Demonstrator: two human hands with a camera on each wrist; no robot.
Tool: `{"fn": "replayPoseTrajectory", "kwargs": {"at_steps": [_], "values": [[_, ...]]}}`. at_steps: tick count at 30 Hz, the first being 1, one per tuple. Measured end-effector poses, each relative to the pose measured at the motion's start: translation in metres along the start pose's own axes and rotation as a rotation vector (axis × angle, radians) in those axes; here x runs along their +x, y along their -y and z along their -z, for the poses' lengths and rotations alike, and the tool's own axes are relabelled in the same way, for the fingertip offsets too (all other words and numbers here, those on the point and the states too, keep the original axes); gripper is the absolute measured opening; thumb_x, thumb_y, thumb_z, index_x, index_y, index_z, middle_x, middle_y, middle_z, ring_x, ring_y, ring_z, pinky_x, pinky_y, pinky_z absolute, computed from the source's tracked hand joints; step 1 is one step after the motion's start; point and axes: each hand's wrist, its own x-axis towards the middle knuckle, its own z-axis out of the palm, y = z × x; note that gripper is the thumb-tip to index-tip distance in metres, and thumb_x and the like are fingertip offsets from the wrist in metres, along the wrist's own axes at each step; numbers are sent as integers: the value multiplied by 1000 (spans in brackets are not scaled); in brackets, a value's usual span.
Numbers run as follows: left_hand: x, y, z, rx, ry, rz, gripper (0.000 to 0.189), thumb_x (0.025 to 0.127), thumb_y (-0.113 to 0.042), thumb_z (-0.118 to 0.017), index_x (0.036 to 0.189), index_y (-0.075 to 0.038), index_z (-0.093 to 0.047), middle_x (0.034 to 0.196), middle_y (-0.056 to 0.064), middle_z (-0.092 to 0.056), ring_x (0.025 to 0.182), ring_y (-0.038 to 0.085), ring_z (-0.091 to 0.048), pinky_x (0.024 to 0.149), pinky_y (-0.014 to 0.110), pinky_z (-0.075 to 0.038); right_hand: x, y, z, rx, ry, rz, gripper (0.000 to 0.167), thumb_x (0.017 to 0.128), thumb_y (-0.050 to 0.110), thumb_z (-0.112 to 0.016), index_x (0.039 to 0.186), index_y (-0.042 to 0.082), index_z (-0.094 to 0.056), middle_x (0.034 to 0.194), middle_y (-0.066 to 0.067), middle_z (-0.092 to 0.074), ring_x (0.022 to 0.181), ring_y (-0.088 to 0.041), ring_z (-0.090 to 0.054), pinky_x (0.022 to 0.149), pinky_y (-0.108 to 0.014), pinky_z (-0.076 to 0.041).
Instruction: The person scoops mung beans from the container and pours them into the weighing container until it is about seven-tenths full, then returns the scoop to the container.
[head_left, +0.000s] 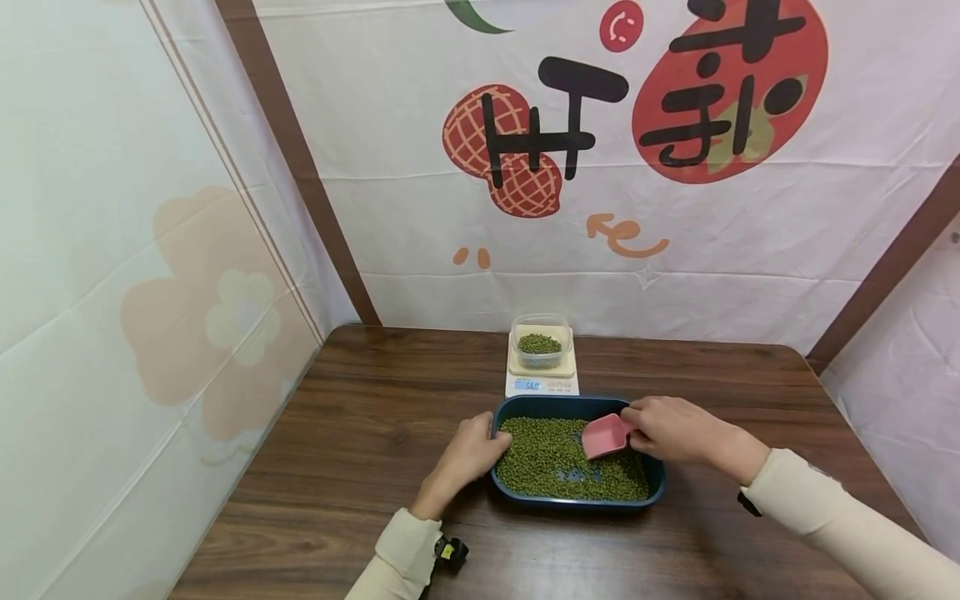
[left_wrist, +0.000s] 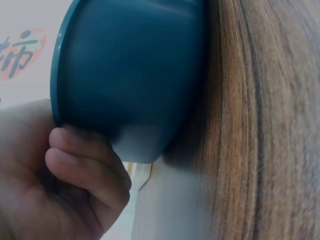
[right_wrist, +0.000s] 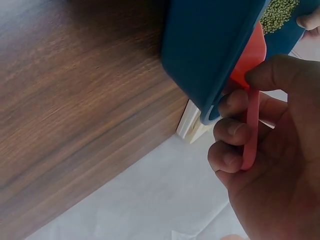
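A dark blue tub (head_left: 577,503) on the table holds a layer of green mung beans (head_left: 543,454), with bits of its bottom showing through. My left hand (head_left: 471,450) grips the tub's left rim, thumb inside and fingers curled against the outer wall in the left wrist view. At the right end of the tub, my right hand (head_left: 663,427) holds a pink scoop (head_left: 604,437) by its handle (right_wrist: 252,130). The scoop's bowl is tilted over the beans and looks empty inside.
Behind the tub stands a white kitchen scale (head_left: 542,385) with a lit display. On it sits a clear plastic container (head_left: 542,360) with some green beans inside. A printed cloth backdrop (head_left: 405,208) rises behind the wooden table (head_left: 360,467).
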Motion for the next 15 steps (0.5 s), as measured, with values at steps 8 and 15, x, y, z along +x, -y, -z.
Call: {"fn": "replayPoseTrajectory", "kwargs": {"at_steps": [8, 15], "values": [[-1, 1, 0, 2, -2, -5, 11, 97, -17, -59, 91, -8, -57, 62, -2, -50, 48, 13, -49, 49, 29, -41, 6, 5, -5, 4, -8, 29, 10, 93, 10, -71, 89, 15, -64, 75, 9, -49, 65, -5, -35, 61, -25, -32], [-1, 1, 0, 2, 0, 4, 14, 99, -18, -59, 89, -9, -55, 62, -2, -49, 47, 13, -50, 48, 29, -42, 11, 8, -9, 14, -16, 40, 12, 94, 10, -70, 87, 16, -62, 75, 9, -48, 64, -4, -33, 60, -25, -31]]}}
